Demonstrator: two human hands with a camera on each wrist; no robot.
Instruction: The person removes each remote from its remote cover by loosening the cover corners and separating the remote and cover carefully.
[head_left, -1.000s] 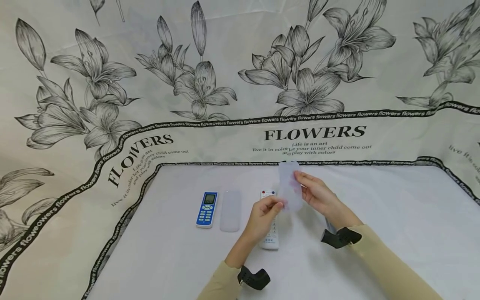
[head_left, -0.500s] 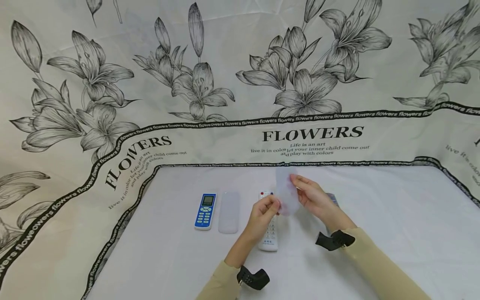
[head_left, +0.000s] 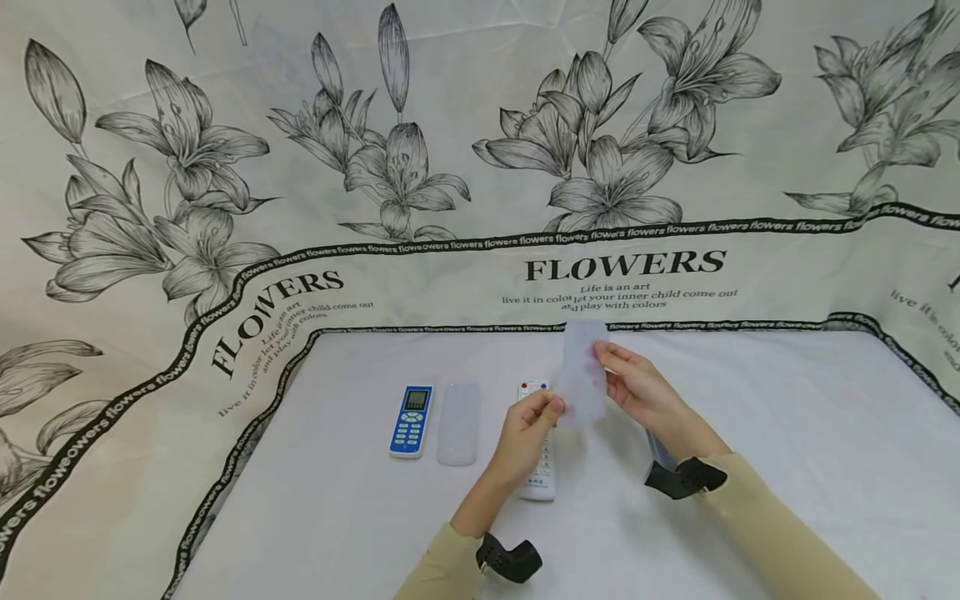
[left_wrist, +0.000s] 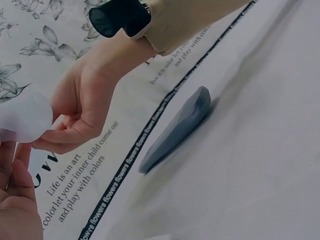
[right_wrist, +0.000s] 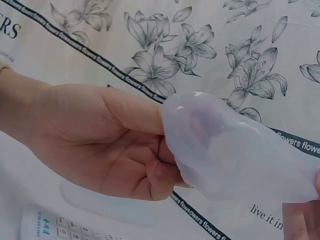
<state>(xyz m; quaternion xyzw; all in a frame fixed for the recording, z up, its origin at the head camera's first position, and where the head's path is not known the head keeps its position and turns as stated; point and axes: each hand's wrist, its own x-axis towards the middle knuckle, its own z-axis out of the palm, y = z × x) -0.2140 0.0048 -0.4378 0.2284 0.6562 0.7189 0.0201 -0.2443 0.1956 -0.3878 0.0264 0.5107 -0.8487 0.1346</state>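
Both hands hold up a translucent whitish sleeve (head_left: 582, 367), soft and open-ended like a silicone remote cover, above the table in the head view. My left hand (head_left: 525, 433) pinches its lower left edge between thumb and fingers. Higher on its right side, my right hand (head_left: 648, 398) grips the edge. In the right wrist view, part of the left thumb shows faintly through the cloudy sleeve (right_wrist: 225, 145). Beneath the hands lies a white remote control (head_left: 538, 487), partly covered by the left hand and the sleeve.
A blue remote (head_left: 412, 421) and a second translucent sleeve (head_left: 458, 423) lie side by side to the left. Under the right wrist rests a grey-blue remote-shaped object (left_wrist: 177, 130), mostly hidden from the head view. A flower-printed cloth (head_left: 420, 283) hangs behind the table.
The sleeve and right hand dipped slightly toward the left half a second ago, and have since risen back up and right. Both hands keep hold of the sleeve.
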